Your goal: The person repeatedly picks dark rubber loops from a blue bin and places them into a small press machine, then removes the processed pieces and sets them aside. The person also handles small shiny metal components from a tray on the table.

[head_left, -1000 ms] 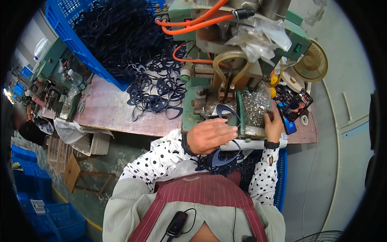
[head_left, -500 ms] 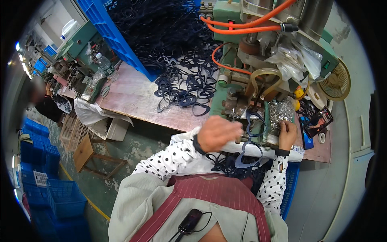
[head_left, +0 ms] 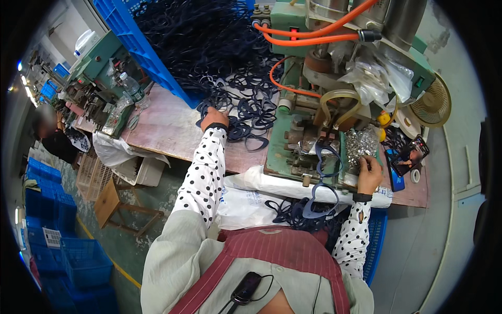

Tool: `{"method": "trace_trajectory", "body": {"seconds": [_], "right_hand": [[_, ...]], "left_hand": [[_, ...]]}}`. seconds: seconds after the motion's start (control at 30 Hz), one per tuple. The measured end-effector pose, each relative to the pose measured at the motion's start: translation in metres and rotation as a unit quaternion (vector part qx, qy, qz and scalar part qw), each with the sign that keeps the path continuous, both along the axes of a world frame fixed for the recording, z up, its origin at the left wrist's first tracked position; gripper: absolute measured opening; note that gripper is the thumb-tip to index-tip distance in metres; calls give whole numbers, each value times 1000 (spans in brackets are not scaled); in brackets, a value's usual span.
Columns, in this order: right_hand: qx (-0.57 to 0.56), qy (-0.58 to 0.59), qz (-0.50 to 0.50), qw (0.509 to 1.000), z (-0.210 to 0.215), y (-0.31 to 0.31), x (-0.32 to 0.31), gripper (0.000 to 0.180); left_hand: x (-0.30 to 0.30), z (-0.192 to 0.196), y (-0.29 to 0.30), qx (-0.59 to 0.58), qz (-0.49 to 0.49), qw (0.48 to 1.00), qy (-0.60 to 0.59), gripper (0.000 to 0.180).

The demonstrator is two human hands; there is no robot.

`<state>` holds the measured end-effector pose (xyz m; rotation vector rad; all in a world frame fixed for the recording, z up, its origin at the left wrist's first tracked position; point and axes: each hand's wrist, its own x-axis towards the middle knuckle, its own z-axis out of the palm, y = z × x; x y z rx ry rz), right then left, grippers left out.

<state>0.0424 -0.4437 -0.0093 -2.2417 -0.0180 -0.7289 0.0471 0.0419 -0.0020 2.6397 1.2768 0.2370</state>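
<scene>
My left hand (head_left: 214, 118) is at the near left edge of a heap of dark blue looped strips (head_left: 253, 107) on the table, its fingers curled down onto one of them. My right hand (head_left: 369, 176) is at the near right side of a heap of small shiny metal pieces (head_left: 361, 142). Its thumb and fingertips are pinched together; whatever is between them is too small to make out. Between my hands stands a green press machine (head_left: 285, 149). From its front hangs a blue strip with two large loops (head_left: 319, 201), dangling over the white covered edge.
A blue crate (head_left: 151, 57) full of dark strips leans at the back. Orange air hoses (head_left: 319, 41) cross the press. A phone (head_left: 410, 157), a tape roll (head_left: 415, 177) and a fan (head_left: 431, 102) are at right. More strips (head_left: 293, 210) lie by my lap. Another person sits far left.
My left hand has swung away from the press, up and left to the heap of dark strips. My right hand has stayed by the metal pieces. The looped strip still hangs from the press.
</scene>
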Motion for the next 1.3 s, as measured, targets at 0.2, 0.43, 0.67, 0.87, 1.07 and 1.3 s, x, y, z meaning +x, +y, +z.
{"method": "trace_trajectory", "body": {"seconds": [0.2, 0.43, 0.67, 0.87, 1.07, 1.3], "right_hand": [[-35, -41, 7, 999, 1, -1, 2, 11], [205, 45, 147, 967, 63, 43, -16, 16], [306, 97, 256, 912, 116, 90, -41, 38], [231, 95, 237, 939, 117, 107, -35, 45], [319, 105, 256, 906, 116, 117, -31, 59], [269, 59, 212, 938, 109, 90, -19, 46]], "left_hand": [[16, 2, 12, -15, 8, 999, 51, 69], [32, 8, 23, -103, -53, 983, 142, 82], [24, -10, 0, -458, -160, 853, -191, 45], [-32, 65, -88, -395, -263, 807, -351, 21], [-90, 105, -160, 11, -560, 686, -465, 21], [-92, 95, -216, -66, -791, 478, -377, 39]]}}
